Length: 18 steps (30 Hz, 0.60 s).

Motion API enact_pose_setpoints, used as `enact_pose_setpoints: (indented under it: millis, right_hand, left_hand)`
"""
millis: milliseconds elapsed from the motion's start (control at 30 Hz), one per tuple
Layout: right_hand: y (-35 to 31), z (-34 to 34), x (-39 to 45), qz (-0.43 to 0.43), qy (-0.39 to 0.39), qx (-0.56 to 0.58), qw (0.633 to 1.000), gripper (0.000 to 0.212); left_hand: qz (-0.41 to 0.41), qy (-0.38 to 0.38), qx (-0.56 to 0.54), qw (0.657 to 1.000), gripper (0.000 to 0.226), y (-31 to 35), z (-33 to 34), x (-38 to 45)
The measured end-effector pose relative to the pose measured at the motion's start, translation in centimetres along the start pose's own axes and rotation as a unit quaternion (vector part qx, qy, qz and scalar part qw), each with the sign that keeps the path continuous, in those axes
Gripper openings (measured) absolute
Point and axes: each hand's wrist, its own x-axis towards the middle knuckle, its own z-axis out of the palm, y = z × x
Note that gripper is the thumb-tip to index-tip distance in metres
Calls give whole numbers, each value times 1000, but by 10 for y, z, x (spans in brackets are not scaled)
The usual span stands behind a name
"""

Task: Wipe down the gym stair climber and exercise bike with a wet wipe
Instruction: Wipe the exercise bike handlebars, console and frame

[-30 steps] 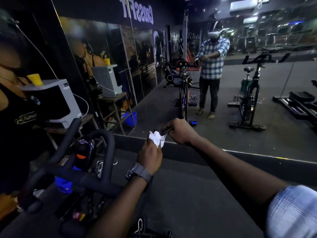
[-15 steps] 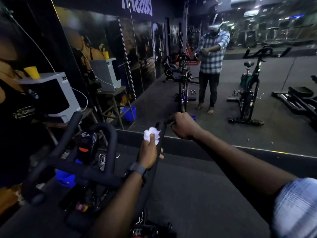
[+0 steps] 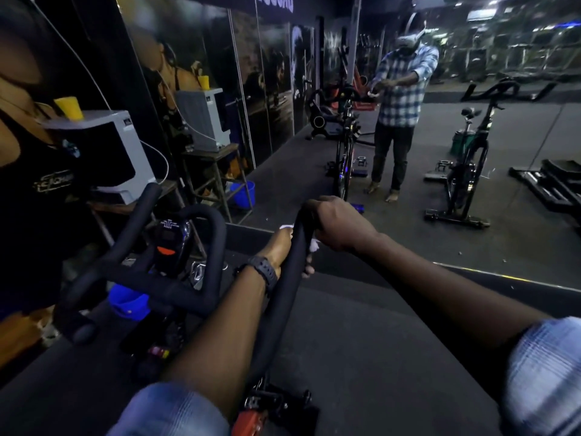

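1. the left hand is closed around the right bar of the exercise bike's handlebar, and the wet wipe is pressed between this hand and the foam; only small white parts of it show at both sides of the bar.
2. the right hand is closed on the tip of the same bar, just beyond the left hand, and holds it steady.
3. to do this step well, i think the wipe should wrap fully around the bar and slide along its whole length toward the body, with even pressure, while the right hand keeps the bar from turning.
4. to the left of the hands are the bike's console and the other bar, which look not yet wiped.
5. beyond the hands is a wall mirror. no stair climber can be clearly seen from here. nothing blocks the stroke, only the right hand covers the tip.
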Motion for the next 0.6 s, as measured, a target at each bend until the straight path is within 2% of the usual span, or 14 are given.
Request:
enact_pose_setpoints:
  millis: [133, 167, 233, 300, 333, 400, 500, 567, 600]
  right_hand:
    - [1, -2, -2, -46, 11, -28, 998, 46]
    - [1, -2, -3, -48, 6, -28, 998, 46]
    - [-1, -3, -5, -49, 5, -20, 999, 44]
    - [-1, -4, -5, -42, 5, -7, 999, 44]
    - [0, -4, -5, -37, 0, -4, 999, 46]
    - [0, -6, -6, -31, -17, 0, 999, 49]
    - [-1, -6, -9, -29, -6, 17, 999, 45]
    - [-3, -4, -9, -28, 6, 10, 1000, 43]
    - [-3, -3, -9, -26, 11, 5, 1000, 43]
  left_hand:
    - [-116, -43, 48, 991, 38, -20, -14, -16]
    - [-110, -66, 50, 990, 29, -19, -14, -20]
    - [-50, -50, 20, 997, 21, -5, -6, -23]
    - [16, 28, -63, 997, 33, 15, 3, -8]
    - [50, 74, -69, 994, 35, 23, 7, 2]
    - [108, 125, 20, 986, 42, 18, 9, 17]
    - [190, 150, 142, 960, 45, -15, 10, 8]
    - [272, 158, 292, 903, 61, -38, 9, -9]
    - [279, 176, 376, 866, 66, -52, 9, -18]
